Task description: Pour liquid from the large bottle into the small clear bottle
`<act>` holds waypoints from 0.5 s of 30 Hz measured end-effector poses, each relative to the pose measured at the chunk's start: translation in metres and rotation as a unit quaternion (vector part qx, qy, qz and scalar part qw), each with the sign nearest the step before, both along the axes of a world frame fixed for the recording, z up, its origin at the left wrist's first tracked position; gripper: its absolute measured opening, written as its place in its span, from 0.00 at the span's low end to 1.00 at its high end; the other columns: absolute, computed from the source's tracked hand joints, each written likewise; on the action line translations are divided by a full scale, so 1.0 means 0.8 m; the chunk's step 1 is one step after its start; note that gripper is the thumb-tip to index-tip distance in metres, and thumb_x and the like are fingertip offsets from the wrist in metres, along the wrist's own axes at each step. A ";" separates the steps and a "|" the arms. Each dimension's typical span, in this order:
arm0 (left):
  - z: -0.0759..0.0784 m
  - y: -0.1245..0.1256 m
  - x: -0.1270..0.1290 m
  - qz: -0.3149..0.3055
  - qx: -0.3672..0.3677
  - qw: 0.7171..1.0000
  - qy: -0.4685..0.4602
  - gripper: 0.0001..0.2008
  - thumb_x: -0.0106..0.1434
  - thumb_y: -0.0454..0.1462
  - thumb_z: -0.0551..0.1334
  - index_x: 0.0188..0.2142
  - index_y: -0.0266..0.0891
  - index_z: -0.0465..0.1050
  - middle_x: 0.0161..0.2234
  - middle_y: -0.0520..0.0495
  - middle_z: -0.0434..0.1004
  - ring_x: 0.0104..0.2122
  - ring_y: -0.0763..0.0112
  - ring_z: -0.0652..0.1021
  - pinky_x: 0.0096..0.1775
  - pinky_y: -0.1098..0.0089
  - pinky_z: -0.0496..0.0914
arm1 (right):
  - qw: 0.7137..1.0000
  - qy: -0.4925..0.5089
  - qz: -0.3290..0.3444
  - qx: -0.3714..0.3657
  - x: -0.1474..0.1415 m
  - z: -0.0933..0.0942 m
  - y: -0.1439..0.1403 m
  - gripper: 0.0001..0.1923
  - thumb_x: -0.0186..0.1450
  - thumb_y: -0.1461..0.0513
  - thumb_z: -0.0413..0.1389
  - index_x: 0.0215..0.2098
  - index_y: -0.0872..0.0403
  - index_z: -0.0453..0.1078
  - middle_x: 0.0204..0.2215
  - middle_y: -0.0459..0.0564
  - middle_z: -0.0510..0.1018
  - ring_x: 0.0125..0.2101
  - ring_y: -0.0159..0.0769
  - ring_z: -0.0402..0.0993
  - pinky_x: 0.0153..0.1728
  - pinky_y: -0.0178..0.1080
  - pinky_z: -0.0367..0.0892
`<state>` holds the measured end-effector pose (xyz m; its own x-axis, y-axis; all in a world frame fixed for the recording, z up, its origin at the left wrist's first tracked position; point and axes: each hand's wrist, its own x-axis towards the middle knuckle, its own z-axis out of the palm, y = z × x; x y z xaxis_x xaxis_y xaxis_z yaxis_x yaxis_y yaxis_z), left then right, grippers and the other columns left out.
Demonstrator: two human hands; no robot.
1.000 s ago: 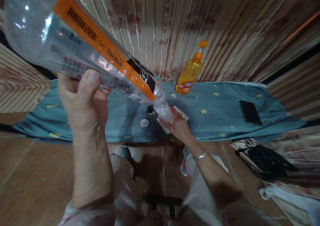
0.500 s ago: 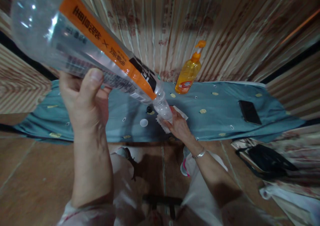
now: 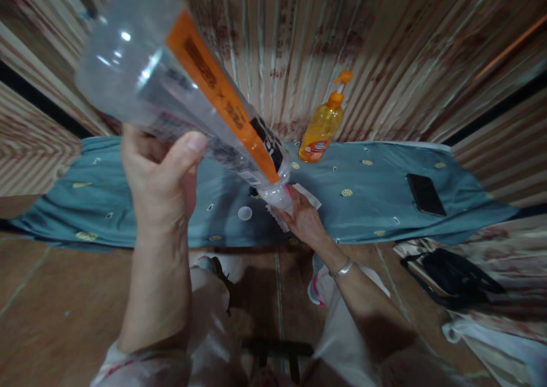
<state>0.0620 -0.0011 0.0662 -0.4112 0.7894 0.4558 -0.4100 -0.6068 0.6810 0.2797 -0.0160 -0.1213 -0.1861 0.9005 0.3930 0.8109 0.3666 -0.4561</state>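
Note:
My left hand (image 3: 164, 176) is closed round a big clear plastic bottle (image 3: 205, 113) with an orange stripe on its label. The bottle is tilted, its base up at the left and its neck pointing down to the right. At its mouth, my right hand (image 3: 304, 213) is closed on a small clear plastic container (image 3: 277, 198), largely covered by the fingers and the bottle. White tissue (image 3: 314, 196) lies beneath this hand. To the left sits a round whitish disc (image 3: 245, 213). A small black piece (image 3: 255, 193) shows partly behind the bottle.
A pump bottle of yellow liquid (image 3: 320, 127) stands at the back of the teal cloth (image 3: 367, 196). A black phone (image 3: 426, 194) lies towards the right end. A black bag (image 3: 457, 276) is at the lower right, and a patterned curtain (image 3: 239, 33) hangs behind.
My left hand and the big bottle have shifted right, and the bottle is tipped more steeply. Its neck now hides more of the black piece. My right hand has barely moved.

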 end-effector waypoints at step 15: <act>-0.047 0.006 -0.046 0.000 -0.107 0.993 -0.059 0.22 0.43 0.42 0.79 0.35 0.40 0.75 0.28 0.56 0.79 0.27 0.71 0.78 0.31 0.69 0.79 | 0.998 0.025 -0.051 -0.010 0.015 -0.016 0.003 0.41 0.70 0.42 0.50 0.66 0.66 0.57 0.56 0.73 0.76 0.55 0.57 0.76 0.53 0.57 0.74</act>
<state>0.0256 0.0035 0.0284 -0.4521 0.8627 0.2265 -0.4946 -0.4538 0.7413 0.2917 -0.0139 -0.1344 -0.0738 0.9217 0.3808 0.8192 0.2738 -0.5039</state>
